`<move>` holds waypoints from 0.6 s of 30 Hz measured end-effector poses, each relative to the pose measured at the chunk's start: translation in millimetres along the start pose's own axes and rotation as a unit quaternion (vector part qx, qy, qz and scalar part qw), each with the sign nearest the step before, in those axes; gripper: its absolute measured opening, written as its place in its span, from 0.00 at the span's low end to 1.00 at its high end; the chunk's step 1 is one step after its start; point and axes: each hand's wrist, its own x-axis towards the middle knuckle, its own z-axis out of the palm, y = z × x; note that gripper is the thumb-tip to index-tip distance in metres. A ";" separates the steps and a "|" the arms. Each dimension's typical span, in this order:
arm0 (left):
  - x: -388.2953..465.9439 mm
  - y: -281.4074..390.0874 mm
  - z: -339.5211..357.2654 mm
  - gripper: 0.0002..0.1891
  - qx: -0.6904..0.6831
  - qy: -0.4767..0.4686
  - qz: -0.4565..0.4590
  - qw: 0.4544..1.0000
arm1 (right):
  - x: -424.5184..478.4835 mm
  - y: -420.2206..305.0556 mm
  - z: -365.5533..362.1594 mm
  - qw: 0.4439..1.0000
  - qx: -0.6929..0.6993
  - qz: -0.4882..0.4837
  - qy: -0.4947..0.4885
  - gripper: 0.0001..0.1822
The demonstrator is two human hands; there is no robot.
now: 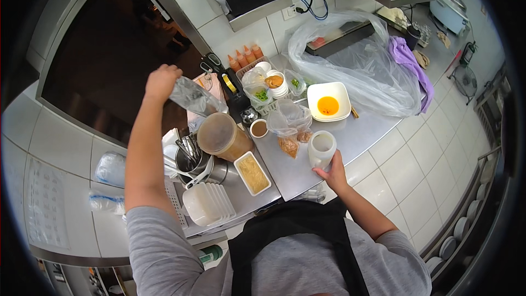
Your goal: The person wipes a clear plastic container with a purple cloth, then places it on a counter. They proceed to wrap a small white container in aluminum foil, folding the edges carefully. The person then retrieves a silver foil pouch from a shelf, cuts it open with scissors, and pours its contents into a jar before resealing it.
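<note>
At the upper left, my left hand (163, 83) grips one end of a clear plastic bag (199, 98), which slants down toward a large lidded plastic tub (217, 133). My right hand (335, 172) is wrapped around a translucent white plastic container (322, 152) with an open top. I hold it upright near the counter's front edge. Just left of it are knotted plastic bags with brown crumbs (288, 146). Behind it is a square white bowl (316, 90) with orange liquid. A small cup of brown sauce (259, 128) stands beside the tub.
White plastic containers (201, 205) and a tray of tan paste (253, 172) sit at the front left, near a metal pot of utensils (190, 158). Farther back are a basket (269, 109) and orange sauce bottles (245, 56). A large plastic bag (353, 78) and purple cloth (411, 68) lie right.
</note>
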 end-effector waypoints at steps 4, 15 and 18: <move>1.0 -33.0 -60.4 0.05 -0.021 0.104 0.004 0.994 | 1.0 2.7 3.3 0.998 0.055 0.010 0.027 0.49; 29.5 -11.0 -276.7 0.04 -0.317 0.152 -0.017 0.936 | 21.7 -127.2 -54.7 0.959 0.048 -0.218 0.172 0.28; 33.3 24.6 -313.6 0.07 -0.381 0.080 -0.009 0.921 | 21.0 -224.0 -31.7 0.925 0.278 -0.040 -0.257 0.29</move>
